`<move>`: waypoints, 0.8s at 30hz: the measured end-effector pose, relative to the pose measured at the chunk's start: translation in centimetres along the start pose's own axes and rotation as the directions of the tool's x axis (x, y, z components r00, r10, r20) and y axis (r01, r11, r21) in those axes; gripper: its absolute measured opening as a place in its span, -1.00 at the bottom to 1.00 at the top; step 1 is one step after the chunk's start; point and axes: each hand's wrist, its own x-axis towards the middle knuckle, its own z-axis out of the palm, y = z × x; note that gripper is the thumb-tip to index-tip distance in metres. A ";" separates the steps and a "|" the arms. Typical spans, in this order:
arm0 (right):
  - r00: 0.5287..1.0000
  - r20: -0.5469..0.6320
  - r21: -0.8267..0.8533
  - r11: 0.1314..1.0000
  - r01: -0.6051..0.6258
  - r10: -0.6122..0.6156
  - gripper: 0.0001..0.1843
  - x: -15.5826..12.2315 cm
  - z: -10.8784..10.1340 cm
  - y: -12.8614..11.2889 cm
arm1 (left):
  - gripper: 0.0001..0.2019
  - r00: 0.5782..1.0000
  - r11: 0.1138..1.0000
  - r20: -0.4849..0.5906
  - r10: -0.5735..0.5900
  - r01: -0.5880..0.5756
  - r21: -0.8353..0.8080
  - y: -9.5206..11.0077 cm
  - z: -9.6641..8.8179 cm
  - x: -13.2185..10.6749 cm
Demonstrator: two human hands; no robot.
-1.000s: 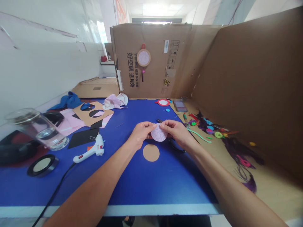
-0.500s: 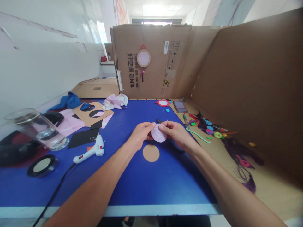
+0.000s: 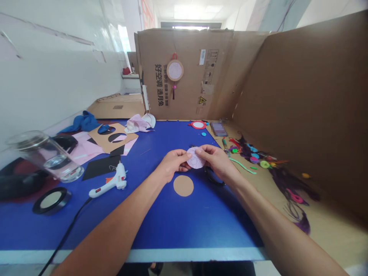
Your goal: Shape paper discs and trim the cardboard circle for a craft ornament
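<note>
Both my hands hold a small pink patterned paper disc point(image 3: 194, 159) above the blue table point(image 3: 178, 222). My left hand point(image 3: 172, 163) pinches its left edge with thumb and fingers. My right hand point(image 3: 215, 159) grips its right edge from above. Just below the disc a round brown cardboard disc point(image 3: 183, 185) lies flat on the table. Black scissors point(image 3: 214, 178) lie partly hidden under my right hand.
A white glue gun point(image 3: 110, 183) with a black cord lies to the left, beside a glass jar point(image 3: 46, 155), a tape roll point(image 3: 51, 200), black paper and cut cardboard point(image 3: 112, 136). Coloured beads and tassels point(image 3: 258, 161) are strewn at the right. Cardboard walls point(image 3: 301, 96) enclose the back and right.
The pink disc has been raised and shifted slightly right between my fingers. My hands stay close together over the cardboard disc.
</note>
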 end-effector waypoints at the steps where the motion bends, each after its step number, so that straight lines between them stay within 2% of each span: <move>1: 1.000 -0.006 0.006 1.000 0.000 0.000 -0.52 0.0 0.0 0.0 | -0.71 1.000 1.000 -0.007 0.003 -0.003 0.000 0.0 0.0 0.0; 5: 1.000 0.020 0.013 1.000 0.004 -0.004 -0.55 0.1 -0.1 0.1 | -0.73 0.999 0.999 -0.027 0.044 -0.045 -0.028 0.0 0.0 -0.1; 11: 0.997 0.074 -0.032 0.999 -0.023 0.025 -0.51 -0.2 0.1 0.0 | -0.70 0.998 0.998 0.003 0.070 -0.070 -0.001 0.1 0.1 -0.3; 18: 0.999 0.041 -0.035 0.999 -0.011 0.013 -0.51 -0.1 0.1 0.0 | -0.64 0.998 0.998 0.005 0.059 -0.059 -0.006 0.2 0.2 -0.2; 21: 1.000 0.028 -0.015 1.000 -0.004 0.004 -0.52 0.0 0.0 0.0 | -0.68 0.998 0.998 0.023 0.053 -0.053 0.018 0.1 0.2 -0.2; 24: 0.999 0.033 -0.021 1.000 0.003 -0.002 -0.54 0.0 -0.1 0.1 | -0.71 0.997 0.997 -0.011 0.083 -0.083 0.012 0.0 0.1 -0.1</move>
